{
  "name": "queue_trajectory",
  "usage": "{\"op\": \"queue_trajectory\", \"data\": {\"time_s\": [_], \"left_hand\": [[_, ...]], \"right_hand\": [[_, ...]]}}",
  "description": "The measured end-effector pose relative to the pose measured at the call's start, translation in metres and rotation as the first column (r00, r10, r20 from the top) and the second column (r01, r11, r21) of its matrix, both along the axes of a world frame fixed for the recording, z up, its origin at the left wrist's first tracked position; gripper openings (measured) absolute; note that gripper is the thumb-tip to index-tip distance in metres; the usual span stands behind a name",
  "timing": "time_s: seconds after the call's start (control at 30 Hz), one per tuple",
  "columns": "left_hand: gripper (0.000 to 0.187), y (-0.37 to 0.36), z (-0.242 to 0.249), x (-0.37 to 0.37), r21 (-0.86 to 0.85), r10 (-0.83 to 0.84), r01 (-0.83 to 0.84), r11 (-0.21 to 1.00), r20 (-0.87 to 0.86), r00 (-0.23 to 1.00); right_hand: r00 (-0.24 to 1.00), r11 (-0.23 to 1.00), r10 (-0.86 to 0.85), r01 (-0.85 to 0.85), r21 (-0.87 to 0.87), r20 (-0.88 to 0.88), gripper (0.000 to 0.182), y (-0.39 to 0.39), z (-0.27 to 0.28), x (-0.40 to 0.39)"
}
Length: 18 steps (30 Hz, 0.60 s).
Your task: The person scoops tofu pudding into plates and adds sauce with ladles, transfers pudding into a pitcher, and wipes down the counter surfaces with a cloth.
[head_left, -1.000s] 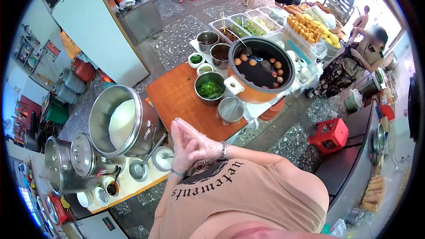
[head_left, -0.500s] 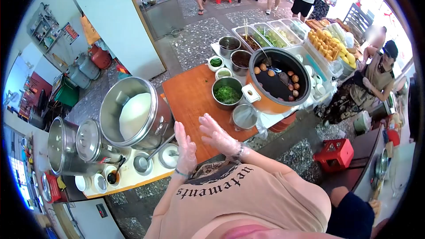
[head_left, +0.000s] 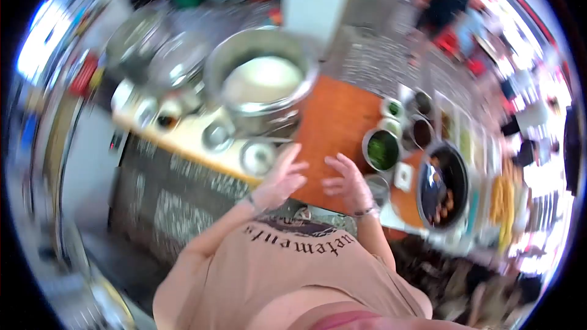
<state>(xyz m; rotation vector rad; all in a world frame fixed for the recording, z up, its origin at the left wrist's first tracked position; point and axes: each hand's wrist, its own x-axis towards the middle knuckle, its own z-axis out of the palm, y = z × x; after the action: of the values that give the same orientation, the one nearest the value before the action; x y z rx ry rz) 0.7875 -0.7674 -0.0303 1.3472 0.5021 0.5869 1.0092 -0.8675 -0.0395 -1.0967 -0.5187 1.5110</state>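
Observation:
Both hands are raised in front of my chest in clear thin gloves, apart from each other and holding nothing. My left hand [head_left: 280, 182] has its fingers stretched out, close to a small white bowl [head_left: 258, 157]. The fingers of my right hand [head_left: 348, 184] are spread over the front edge of the orange-brown board [head_left: 333, 122]. Near it are a steel pot of chopped greens [head_left: 382, 149] and a metal container [head_left: 377, 188]. A large steel pot with white contents [head_left: 263, 79] stands beyond my left hand. The picture is smeared by motion.
An orange cooker with eggs in dark liquid [head_left: 443, 186] stands at the right, with food trays [head_left: 468, 140] behind it. Lidded steel pots [head_left: 177, 61] are at the left. A person in dark clothes [head_left: 449, 3] is at the upper right.
My view has swung left, so the table and pots now sit further right in the picture. My hands have moved slightly apart, and both remain empty.

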Motion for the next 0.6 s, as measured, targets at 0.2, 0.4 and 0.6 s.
{"op": "queue_trajectory", "data": {"time_s": [0.2,0.4,0.6], "left_hand": [[0.055,0.031,-0.022,-0.131,-0.099,0.138,-0.152,0.983,-0.129,0.982],[0.046,0.081,-0.048,-0.316,-0.158,0.438,-0.441,0.884,-0.053,0.897],[0.038,0.099,-0.021,-0.503,-0.167,0.652,-0.731,0.662,-0.353,0.671]], "right_hand": [[0.778,0.780,0.625,-0.619,-0.093,0.063,0.045,0.070,-0.019,-0.103],[0.346,0.548,0.747,-0.804,-0.230,0.568,0.035,0.208,-0.032,-0.304],[0.247,0.936,-0.088,-0.311,0.165,0.965,0.041,0.480,-0.051,-0.412]]}}
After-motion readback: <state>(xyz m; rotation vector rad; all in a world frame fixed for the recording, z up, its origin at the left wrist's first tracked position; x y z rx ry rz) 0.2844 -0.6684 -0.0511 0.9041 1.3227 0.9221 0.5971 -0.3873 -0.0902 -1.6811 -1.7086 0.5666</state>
